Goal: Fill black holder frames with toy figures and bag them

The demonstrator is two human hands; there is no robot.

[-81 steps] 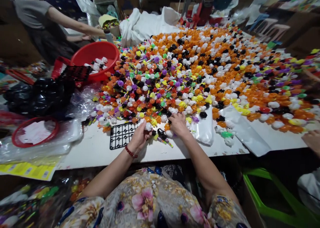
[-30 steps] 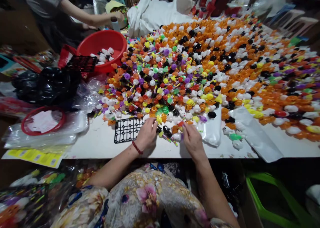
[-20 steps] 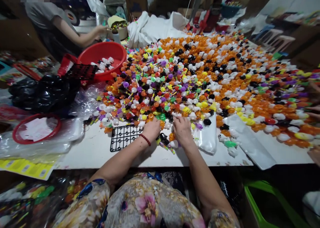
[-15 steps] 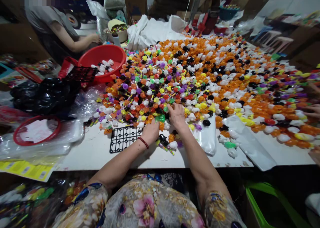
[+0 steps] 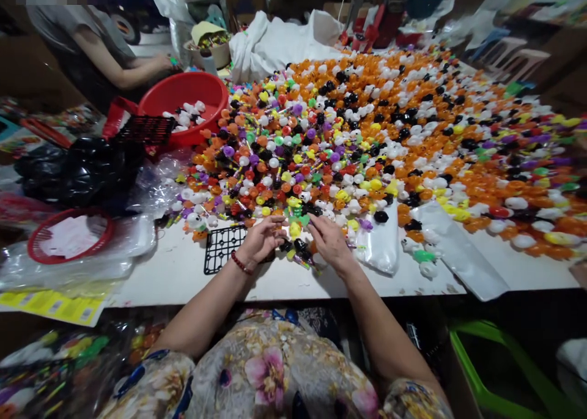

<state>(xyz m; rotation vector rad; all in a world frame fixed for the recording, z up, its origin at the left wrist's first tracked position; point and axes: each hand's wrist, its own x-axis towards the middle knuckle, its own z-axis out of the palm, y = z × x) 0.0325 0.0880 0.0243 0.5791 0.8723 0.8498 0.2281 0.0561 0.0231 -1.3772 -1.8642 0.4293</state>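
A heap of small coloured plastic toy pieces (image 5: pixel 275 180) covers much of the white table. At its near edge, my left hand (image 5: pixel 261 243) is turned partly palm up, thumb and fingers apart, with nothing plainly held. Opposite it, my right hand (image 5: pixel 331 243) has its fingers drawn together, their tips at a green plastic piece (image 5: pixel 302 219). Between the hands lie a yellow piece (image 5: pixel 295 230) and black pieces (image 5: pixel 301 248) with patterned sticks. A black plastic grid (image 5: pixel 220 251) lies flat beside my left hand, which partly covers it.
A red basin (image 5: pixel 151 98) with white pieces stands back left, near a person (image 5: pixel 105 52). A red basket (image 5: pixel 34 238) with papers rests on clear bags at left. Clear plastic bags (image 5: pixel 383 254) lie right of my hands. A green-rimmed bin (image 5: pixel 477 382) is below the table.
My left hand has moved left and turned palm up, its fingers parting. My right hand has drawn back from the heap toward me. A yellow piece now shows between the hands.
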